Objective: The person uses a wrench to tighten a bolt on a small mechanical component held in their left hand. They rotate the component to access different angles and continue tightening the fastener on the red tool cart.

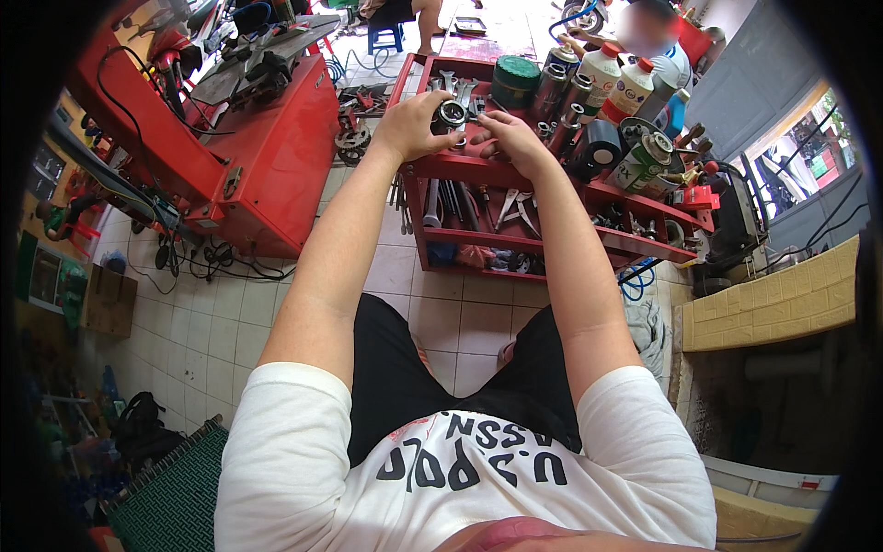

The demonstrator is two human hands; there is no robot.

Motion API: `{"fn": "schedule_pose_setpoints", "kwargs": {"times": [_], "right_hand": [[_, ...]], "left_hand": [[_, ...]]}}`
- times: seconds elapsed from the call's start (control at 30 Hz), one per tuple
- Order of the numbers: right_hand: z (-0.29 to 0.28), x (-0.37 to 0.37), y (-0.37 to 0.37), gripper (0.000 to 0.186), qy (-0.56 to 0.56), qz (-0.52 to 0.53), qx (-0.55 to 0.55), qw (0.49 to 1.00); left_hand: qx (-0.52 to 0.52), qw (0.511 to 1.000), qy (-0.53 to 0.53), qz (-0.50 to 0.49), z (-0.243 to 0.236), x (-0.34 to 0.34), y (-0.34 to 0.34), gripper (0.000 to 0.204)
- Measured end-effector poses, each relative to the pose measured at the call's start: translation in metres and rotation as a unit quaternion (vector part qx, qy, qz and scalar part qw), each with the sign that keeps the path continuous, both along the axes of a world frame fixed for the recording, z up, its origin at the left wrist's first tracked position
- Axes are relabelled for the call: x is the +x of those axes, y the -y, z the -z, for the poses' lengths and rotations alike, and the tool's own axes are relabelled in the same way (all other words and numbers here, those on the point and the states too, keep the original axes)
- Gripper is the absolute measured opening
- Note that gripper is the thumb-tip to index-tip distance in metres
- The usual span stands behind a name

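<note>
Over the near left corner of a red tool cart (460, 168), my left hand (412, 129) is closed round a round, ring-shaped black and silver metal part (452, 114). Just to its right, my right hand (513, 143) has its fingers bent by a small silver piece (478, 107); what they pinch is too small to make out. Behind the held part, several wrenches (457, 85) lie in the cart's top tray. A dark green round tub (515, 81) stands beyond my right hand.
Spray cans (550, 90), red-capped white bottles (600, 75), a green can (648, 158) and a black cylinder (599, 147) crowd the cart's right side. Pliers (517, 210) lie on its lower shelf. A large red machine (262, 156) stands left, with cables (216, 258) on the floor. Another person (670, 55) is behind.
</note>
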State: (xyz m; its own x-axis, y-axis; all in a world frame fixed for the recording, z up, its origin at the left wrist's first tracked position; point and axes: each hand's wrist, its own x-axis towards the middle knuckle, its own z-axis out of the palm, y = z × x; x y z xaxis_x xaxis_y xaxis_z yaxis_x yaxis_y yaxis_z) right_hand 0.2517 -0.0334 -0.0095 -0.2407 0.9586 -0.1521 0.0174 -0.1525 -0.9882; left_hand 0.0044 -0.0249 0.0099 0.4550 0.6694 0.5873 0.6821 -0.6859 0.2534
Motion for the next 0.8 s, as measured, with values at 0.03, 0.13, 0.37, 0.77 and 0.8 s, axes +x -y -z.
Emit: {"fn": "schedule_pose_setpoints", "kwargs": {"times": [0.03, 0.13, 0.37, 0.77, 0.8], "right_hand": [[-0.001, -0.0005, 0.0017, 0.027, -0.004, 0.003, 0.002, 1.0], [-0.0005, -0.0011, 0.0023, 0.028, -0.006, 0.005, 0.004, 1.0], [-0.0027, -0.0029, 0.0018, 0.028, 0.004, -0.003, -0.001, 1.0], [-0.0027, -0.0018, 0.0001, 0.029, 0.03, -0.012, 0.009, 0.999], [-0.0043, -0.0022, 0.0027, 0.029, 0.023, -0.01, 0.008, 1.0]], "left_hand": [[-0.003, 1.0, -0.001, -0.003, 0.0, -0.0003, 0.0005, 0.073], [0.005, 1.0, 0.003, 0.005, 0.0002, 0.0001, -0.0003, 0.072], [0.011, 1.0, 0.008, 0.004, 0.0027, 0.0, -0.0023, 0.071], [0.008, 1.0, 0.002, 0.005, 0.0016, 0.0006, -0.0009, 0.071], [0.008, 1.0, 0.003, 0.005, 0.0016, -0.0003, -0.0008, 0.071]]}}
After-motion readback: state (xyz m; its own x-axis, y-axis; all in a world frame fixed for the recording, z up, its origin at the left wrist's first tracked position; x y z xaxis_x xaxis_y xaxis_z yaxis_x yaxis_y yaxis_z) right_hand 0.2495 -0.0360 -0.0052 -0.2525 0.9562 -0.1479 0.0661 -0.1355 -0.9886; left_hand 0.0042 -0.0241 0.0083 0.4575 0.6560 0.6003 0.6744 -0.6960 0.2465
